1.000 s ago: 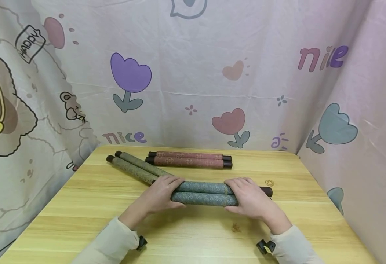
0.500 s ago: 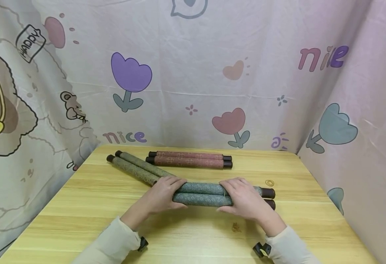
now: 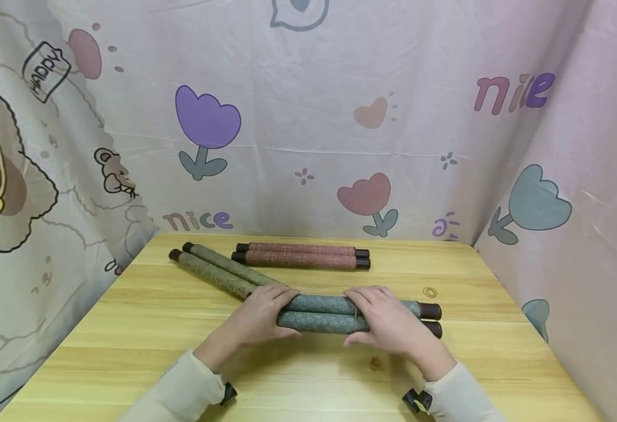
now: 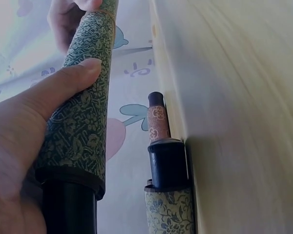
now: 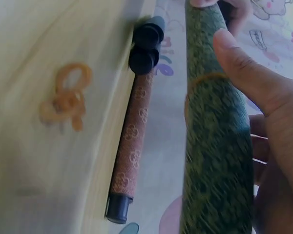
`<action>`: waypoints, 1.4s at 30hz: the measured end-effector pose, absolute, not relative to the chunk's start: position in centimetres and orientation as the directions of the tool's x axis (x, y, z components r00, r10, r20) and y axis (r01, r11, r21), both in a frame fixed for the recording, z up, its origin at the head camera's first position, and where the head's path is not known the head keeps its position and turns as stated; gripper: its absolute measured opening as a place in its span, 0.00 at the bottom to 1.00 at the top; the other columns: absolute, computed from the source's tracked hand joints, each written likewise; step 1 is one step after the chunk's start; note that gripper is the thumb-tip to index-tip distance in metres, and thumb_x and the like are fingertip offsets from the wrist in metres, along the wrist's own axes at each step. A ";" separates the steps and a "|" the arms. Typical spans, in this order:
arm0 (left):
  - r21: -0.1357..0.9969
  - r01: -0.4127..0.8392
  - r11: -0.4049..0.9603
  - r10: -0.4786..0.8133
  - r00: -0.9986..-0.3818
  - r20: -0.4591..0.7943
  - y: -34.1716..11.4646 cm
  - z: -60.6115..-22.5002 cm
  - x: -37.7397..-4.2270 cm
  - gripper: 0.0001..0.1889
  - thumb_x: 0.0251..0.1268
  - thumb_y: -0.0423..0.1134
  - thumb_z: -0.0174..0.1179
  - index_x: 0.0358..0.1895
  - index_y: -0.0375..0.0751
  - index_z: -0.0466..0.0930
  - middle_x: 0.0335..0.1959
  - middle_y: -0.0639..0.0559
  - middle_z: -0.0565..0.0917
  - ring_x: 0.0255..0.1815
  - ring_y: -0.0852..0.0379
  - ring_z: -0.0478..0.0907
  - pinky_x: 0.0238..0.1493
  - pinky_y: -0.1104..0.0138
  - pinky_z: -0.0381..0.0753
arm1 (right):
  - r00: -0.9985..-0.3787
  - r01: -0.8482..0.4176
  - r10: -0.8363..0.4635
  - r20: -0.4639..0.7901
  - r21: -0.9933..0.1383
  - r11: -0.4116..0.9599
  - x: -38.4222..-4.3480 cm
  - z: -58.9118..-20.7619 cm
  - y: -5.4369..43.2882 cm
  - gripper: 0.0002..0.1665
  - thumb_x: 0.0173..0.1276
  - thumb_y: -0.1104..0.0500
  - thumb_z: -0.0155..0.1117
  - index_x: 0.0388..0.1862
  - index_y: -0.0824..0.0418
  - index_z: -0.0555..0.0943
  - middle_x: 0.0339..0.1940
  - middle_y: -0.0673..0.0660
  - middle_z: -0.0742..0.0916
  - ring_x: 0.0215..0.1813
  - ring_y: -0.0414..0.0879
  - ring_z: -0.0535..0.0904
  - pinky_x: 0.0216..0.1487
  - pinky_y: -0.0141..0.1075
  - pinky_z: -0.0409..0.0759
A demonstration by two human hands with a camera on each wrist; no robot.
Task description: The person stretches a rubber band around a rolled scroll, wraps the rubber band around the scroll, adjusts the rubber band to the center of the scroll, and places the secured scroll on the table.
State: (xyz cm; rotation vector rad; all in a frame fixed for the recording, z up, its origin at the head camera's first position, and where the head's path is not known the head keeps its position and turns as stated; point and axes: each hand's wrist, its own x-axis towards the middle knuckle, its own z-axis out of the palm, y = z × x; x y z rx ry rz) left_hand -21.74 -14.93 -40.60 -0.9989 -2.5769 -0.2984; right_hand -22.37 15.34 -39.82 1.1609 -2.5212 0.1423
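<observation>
Side by side above the table, a pair of blue-green patterned scrolls (image 3: pixel 319 321) with dark end knobs is held level in both hands. My left hand (image 3: pixel 266 313) grips the pair near its left end, thumb on the near side (image 4: pixel 71 80). My right hand (image 3: pixel 390 319) grips it right of the middle, thumb along the near scroll (image 5: pixel 215 146). A thin rubber band (image 5: pixel 210 77) runs round the scrolls beside the right thumb. The left end knobs are hidden by the left hand in the head view.
Two olive scrolls (image 3: pixel 219 275) lie slanted at the left, partly behind the left hand. Two red patterned scrolls (image 3: pixel 300 260) lie at the back. Loose rubber bands (image 3: pixel 376 363) lie near the front, and another rubber band (image 3: pixel 430 292) at the right. A printed curtain (image 3: pixel 298 117) surrounds the table.
The right hand has shifted left along the blue-green scrolls, with the band moving slightly left too. More of their right ends shows. Both hands and the scrolls sit slightly lower.
</observation>
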 end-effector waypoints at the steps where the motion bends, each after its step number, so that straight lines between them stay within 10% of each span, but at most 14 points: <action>1: 0.065 0.680 0.731 0.604 -0.688 0.403 -15.0 -40.6 -21.8 0.43 0.47 0.61 0.73 0.63 0.37 0.75 0.57 0.42 0.80 0.58 0.42 0.75 0.61 0.46 0.72 | -0.608 -0.745 -0.709 0.357 0.051 0.665 -22.4 -39.8 15.5 0.58 0.51 0.26 0.67 0.69 0.63 0.69 0.64 0.59 0.78 0.64 0.55 0.73 0.68 0.51 0.66; 11: 0.045 0.677 0.734 0.595 -0.674 0.438 -15.3 -40.6 -21.9 0.43 0.44 0.60 0.75 0.63 0.37 0.76 0.56 0.42 0.81 0.56 0.43 0.77 0.60 0.48 0.74 | -0.692 -0.680 -0.658 0.295 0.036 0.732 -22.6 -39.6 16.9 0.58 0.50 0.28 0.70 0.71 0.62 0.68 0.64 0.60 0.78 0.64 0.57 0.73 0.66 0.54 0.66; 42: 0.068 0.681 0.729 0.607 -0.689 0.396 -14.6 -40.9 -21.4 0.42 0.46 0.63 0.73 0.63 0.40 0.76 0.57 0.43 0.80 0.59 0.39 0.75 0.61 0.45 0.72 | -0.598 -0.730 -0.715 0.361 0.123 0.673 -21.9 -40.5 14.7 0.53 0.52 0.30 0.70 0.65 0.66 0.74 0.56 0.62 0.83 0.57 0.56 0.80 0.60 0.50 0.76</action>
